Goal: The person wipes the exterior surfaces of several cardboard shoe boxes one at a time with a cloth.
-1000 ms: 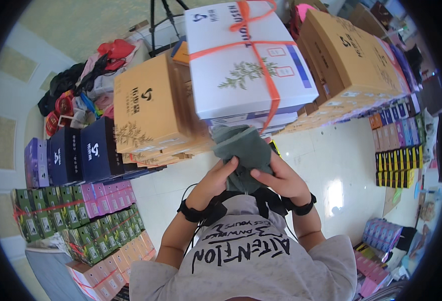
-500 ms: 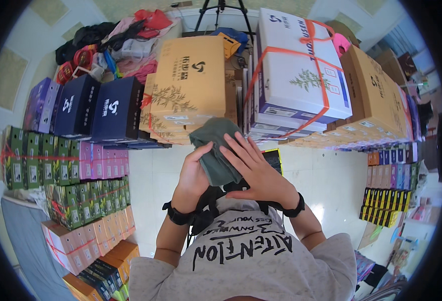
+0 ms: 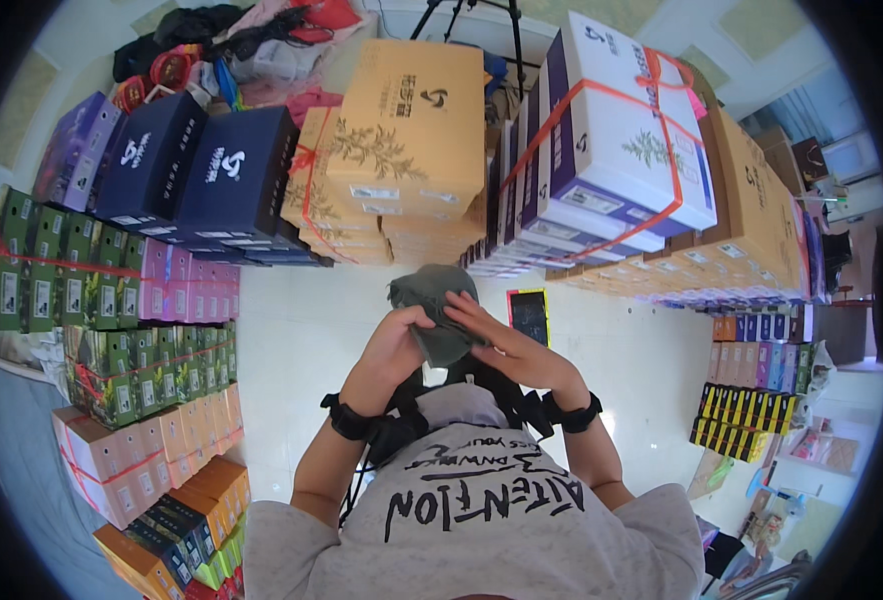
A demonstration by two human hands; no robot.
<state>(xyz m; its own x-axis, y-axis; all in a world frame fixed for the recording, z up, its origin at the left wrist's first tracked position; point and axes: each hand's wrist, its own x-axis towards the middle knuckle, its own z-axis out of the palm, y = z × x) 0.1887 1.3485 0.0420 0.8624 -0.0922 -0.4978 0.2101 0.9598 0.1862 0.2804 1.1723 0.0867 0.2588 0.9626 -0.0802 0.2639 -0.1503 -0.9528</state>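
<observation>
Right hand [image 3: 518,354] less spread than before, flattened against green cloth [image 3: 449,283], left hand [image 3: 388,348] gripping it.

Glossy pale floor [image 3: 286,340]; white wall [image 3: 59,68], beige panels [image 3: 16,138].

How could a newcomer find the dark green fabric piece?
Begin with the grey printed T-shirt at lower centre. Above it, the bare left hand and right hand meet at the dark green fabric piece. Its crumpled cloth sets it apart from the rigid cardboard boxes beyond.

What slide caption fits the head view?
Bare left hand holding gray-green cloth, right hand against it, tan cardboard boxes beyond.
</observation>
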